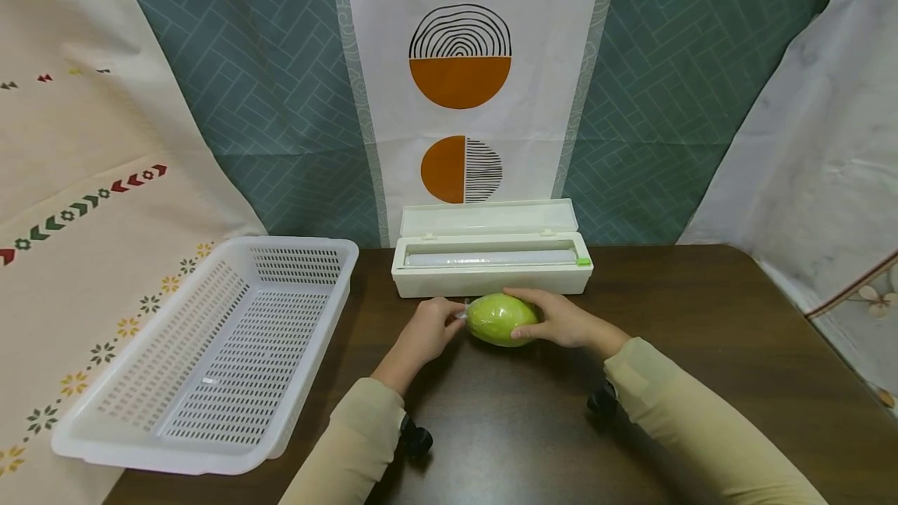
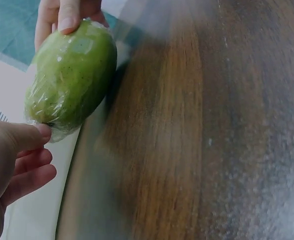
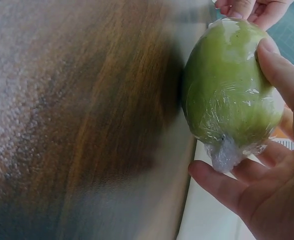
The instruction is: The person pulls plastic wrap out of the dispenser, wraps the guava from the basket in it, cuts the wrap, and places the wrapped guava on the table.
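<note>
A green oval fruit [image 1: 500,319] wrapped in clear plastic film is held between both hands, close over the table in front of the film box. My left hand [image 1: 425,329] pinches the film at the fruit's left end between thumb and forefinger. Around the right end curls my right hand [image 1: 567,323], thumb on the near side and fingers on the far side. In the right wrist view a twisted tuft of film [image 3: 226,154] sticks out from the fruit's end near the palm. Wrinkled film also shows by the left thumb [image 2: 42,132] in the left wrist view.
Behind the hands a white cling film box [image 1: 491,281] stands with its lid raised and a roll inside. A white perforated plastic basket [image 1: 309,380] sits at the left of the dark wooden table [image 1: 701,380]. Patterned cloths [image 1: 288,100] hang at the back and sides.
</note>
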`<state>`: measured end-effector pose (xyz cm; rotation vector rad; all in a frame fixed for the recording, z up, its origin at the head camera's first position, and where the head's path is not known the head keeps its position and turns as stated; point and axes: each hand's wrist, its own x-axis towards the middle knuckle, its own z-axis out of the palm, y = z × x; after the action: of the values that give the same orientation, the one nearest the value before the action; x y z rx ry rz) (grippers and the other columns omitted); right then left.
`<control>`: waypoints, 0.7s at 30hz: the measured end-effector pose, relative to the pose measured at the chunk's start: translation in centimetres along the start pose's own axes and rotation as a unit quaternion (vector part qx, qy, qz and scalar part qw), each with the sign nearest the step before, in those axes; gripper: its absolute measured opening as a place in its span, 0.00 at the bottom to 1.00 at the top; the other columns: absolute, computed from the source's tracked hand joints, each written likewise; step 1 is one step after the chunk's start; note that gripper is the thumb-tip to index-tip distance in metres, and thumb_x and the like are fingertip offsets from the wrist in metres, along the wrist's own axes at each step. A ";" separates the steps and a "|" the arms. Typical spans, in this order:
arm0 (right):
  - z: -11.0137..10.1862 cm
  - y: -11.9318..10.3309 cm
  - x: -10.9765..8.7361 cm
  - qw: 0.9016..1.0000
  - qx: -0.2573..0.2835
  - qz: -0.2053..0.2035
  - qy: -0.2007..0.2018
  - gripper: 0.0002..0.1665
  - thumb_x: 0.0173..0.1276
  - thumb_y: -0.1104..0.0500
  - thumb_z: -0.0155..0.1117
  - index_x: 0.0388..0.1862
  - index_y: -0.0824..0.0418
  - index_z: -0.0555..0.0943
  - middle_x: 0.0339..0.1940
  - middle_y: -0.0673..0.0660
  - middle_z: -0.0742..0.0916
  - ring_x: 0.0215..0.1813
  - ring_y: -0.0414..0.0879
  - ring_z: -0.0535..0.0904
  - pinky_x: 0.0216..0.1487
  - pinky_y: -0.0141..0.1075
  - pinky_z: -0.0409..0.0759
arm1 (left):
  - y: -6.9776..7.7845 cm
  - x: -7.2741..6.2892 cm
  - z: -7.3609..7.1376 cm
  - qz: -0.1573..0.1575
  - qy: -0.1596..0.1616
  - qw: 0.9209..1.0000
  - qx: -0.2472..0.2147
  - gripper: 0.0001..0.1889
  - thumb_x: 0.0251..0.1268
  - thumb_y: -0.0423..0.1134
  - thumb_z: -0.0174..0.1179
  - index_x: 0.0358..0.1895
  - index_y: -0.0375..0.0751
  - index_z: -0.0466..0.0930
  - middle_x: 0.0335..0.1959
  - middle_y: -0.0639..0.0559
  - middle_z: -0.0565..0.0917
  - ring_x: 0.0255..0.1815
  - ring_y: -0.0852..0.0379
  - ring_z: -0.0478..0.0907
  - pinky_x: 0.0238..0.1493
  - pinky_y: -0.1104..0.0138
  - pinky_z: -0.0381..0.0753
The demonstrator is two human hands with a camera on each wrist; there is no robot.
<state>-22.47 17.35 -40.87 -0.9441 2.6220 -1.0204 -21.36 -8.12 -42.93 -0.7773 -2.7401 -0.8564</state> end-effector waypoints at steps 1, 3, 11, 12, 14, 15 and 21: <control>0.0 0.0 0.0 1.000 0.000 -0.001 0.001 0.45 0.59 0.47 0.68 0.70 0.64 0.64 0.65 0.63 0.74 0.62 0.55 0.72 0.62 0.52 0.69 | 0.0 0.0 0.0 0.003 0.002 1.000 0.002 0.10 0.63 0.33 0.61 0.44 0.33 0.84 0.36 0.44 0.84 0.35 0.55 0.80 0.35 0.69 0.79; 0.0 -0.1 0.0 1.000 -0.002 -0.001 0.002 0.45 0.60 0.47 0.68 0.70 0.64 0.64 0.65 0.63 0.74 0.62 0.55 0.72 0.62 0.52 0.69 | -0.1 0.0 0.1 0.007 0.007 1.000 0.003 0.09 0.63 0.33 0.60 0.43 0.33 0.84 0.37 0.43 0.84 0.37 0.53 0.80 0.36 0.67 0.80; 0.1 -0.1 -0.1 1.000 0.004 -0.001 0.002 0.44 0.60 0.48 0.68 0.70 0.65 0.63 0.65 0.63 0.74 0.62 0.56 0.72 0.62 0.53 0.69 | -0.3 0.0 0.3 0.026 0.007 0.999 0.036 0.07 0.65 0.33 0.58 0.39 0.35 0.84 0.36 0.45 0.84 0.40 0.52 0.81 0.42 0.63 0.81; 0.1 -0.1 -0.1 1.000 0.006 0.000 0.002 0.45 0.60 0.48 0.68 0.70 0.65 0.63 0.65 0.63 0.74 0.62 0.56 0.71 0.62 0.53 0.68 | -0.3 0.1 0.3 0.025 0.005 0.999 0.036 0.07 0.65 0.33 0.58 0.39 0.35 0.84 0.36 0.45 0.83 0.40 0.52 0.81 0.42 0.63 0.81; 0.1 0.0 -0.1 1.000 0.004 0.002 0.003 0.45 0.60 0.47 0.68 0.71 0.64 0.63 0.66 0.63 0.73 0.63 0.56 0.71 0.62 0.53 0.68 | -0.3 0.1 0.3 0.021 -0.001 0.999 0.032 0.07 0.66 0.33 0.57 0.39 0.36 0.83 0.36 0.46 0.83 0.40 0.52 0.80 0.42 0.63 0.81; 0.2 0.1 -0.1 1.000 0.005 0.004 0.004 0.45 0.60 0.47 0.68 0.71 0.63 0.63 0.66 0.63 0.73 0.63 0.56 0.71 0.63 0.54 0.68 | -0.3 0.1 0.3 0.017 -0.005 0.999 0.028 0.07 0.66 0.34 0.57 0.38 0.36 0.83 0.36 0.46 0.83 0.39 0.52 0.80 0.42 0.62 0.80; 0.3 0.3 -0.1 1.000 0.008 0.003 0.005 0.45 0.59 0.46 0.68 0.71 0.61 0.63 0.67 0.62 0.73 0.63 0.55 0.70 0.63 0.53 0.67 | -0.6 0.5 0.2 -0.018 -0.049 0.999 0.002 0.07 0.68 0.34 0.53 0.35 0.39 0.81 0.33 0.49 0.81 0.34 0.57 0.76 0.38 0.65 0.77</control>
<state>-22.38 17.40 -41.28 -0.9283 2.6197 -1.0460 -22.11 -8.23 -43.29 -0.7910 -2.8489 -0.8407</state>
